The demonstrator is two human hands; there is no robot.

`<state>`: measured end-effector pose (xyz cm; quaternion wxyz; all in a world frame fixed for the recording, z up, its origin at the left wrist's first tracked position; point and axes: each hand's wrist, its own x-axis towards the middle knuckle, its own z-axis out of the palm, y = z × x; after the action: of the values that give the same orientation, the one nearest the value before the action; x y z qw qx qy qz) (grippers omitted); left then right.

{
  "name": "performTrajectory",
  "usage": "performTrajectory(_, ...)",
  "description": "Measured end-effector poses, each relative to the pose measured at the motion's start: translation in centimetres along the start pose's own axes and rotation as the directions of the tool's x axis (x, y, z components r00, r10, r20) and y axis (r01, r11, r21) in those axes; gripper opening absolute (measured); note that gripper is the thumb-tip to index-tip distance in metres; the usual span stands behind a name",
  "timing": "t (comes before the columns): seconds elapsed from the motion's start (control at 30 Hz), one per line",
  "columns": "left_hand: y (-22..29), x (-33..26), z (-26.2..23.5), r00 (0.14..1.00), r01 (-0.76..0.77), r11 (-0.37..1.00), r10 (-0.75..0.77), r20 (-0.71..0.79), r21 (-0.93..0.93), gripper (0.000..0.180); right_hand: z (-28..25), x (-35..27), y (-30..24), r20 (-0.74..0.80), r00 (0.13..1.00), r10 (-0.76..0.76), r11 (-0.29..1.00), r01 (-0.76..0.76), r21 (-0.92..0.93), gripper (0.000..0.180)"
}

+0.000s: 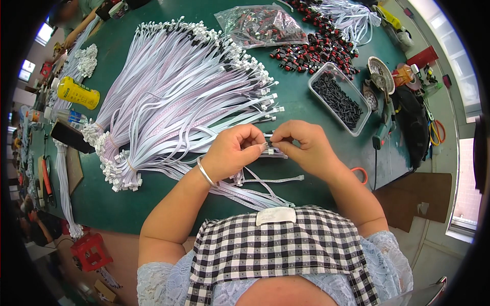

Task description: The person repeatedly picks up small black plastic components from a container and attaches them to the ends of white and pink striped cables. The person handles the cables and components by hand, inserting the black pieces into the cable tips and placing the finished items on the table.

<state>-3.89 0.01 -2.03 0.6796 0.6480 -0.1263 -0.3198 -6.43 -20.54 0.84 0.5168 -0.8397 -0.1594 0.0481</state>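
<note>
My left hand point(236, 149), with a silver bangle on its wrist, is closed in a pinch in the middle of the table. Facing it, my right hand point(304, 145) pinches too, its fingertips almost meeting the left ones. Between them shows a small black piece point(270, 144), mostly hidden by the fingers. Beside and under my hands lie flat white ribbon cables point(178, 102) with white connectors, fanned out in a large heap and banded at the left end. A few loose ribbon cables point(250, 194) lie just in front of my left wrist.
Right of my hands stands a clear plastic tray point(312, 91) of short black tubes. Behind it spread red-and-black connectors point(326, 48) and a clear bag point(260, 25) of similar parts. A yellow bottle point(77, 93) and a dark phone point(71, 136) lie left; a green-handled tool point(384, 127) lies right.
</note>
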Motion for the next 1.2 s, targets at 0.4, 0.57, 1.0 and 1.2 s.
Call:
performTrajectory(0.4,-0.29,0.07,-0.28,1.000,0.009,1.000,-0.009,0.017,-0.017,0.011,0.07,0.04,0.18,0.008,0.997,-0.080,0.992,0.081,-0.093,0.012)
performTrajectory(0.57,-0.02,0.09,-0.25,1.000,0.022,1.000,-0.022,0.019,-0.002,0.011,0.17,-0.23,0.20,-0.023,0.989,-0.147,0.985,0.144,-0.097,0.011)
performTrajectory(1.0,-0.18,-0.02,-0.05,1.000,-0.015,0.994,0.014,0.011,0.107,0.010,0.31,-0.10,0.25,-0.015,0.954,-0.298,0.919,0.283,-0.275,0.008)
performTrajectory(1.2,0.47,-0.35,0.43,0.999,-0.021,0.970,0.031,-0.039,0.241,0.014,0.30,-0.44,0.10,0.002,0.983,-0.183,0.960,0.179,-0.216,0.006)
